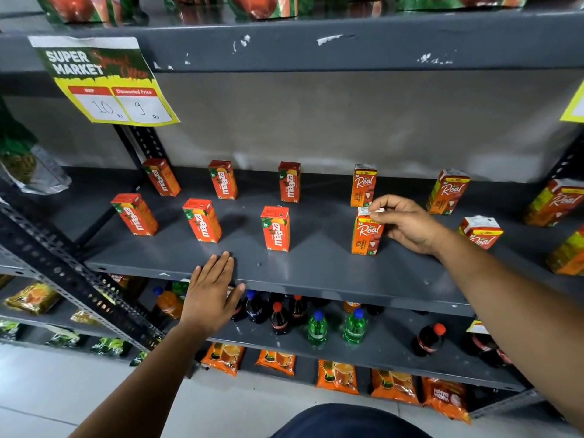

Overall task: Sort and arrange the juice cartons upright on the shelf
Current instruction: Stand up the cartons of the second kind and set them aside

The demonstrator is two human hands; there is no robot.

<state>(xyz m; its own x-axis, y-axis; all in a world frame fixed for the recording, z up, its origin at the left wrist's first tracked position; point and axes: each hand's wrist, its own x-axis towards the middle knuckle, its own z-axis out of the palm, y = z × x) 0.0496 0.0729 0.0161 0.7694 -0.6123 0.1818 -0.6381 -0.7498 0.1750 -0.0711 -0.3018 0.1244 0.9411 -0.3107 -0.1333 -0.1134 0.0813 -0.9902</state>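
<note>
Placement step, looked like: right hand [407, 226] had pinch grip closed on top of Real carton [366, 232], upright mid-shelf [316, 267]. Left hand [210, 292] flat, open, empty on shelf edge. Next probably let go, grab another.

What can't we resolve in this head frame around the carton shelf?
- Head view, Real cartons at the right edge: cut off by the frame, count unknown.
- Front-row Real carton under the right hand: the fingers hide its top and right side.
- Carton behind the wrist: lower part hidden.
- Left hand covers the bottles below.
- Carton small print: too small to read.
</note>
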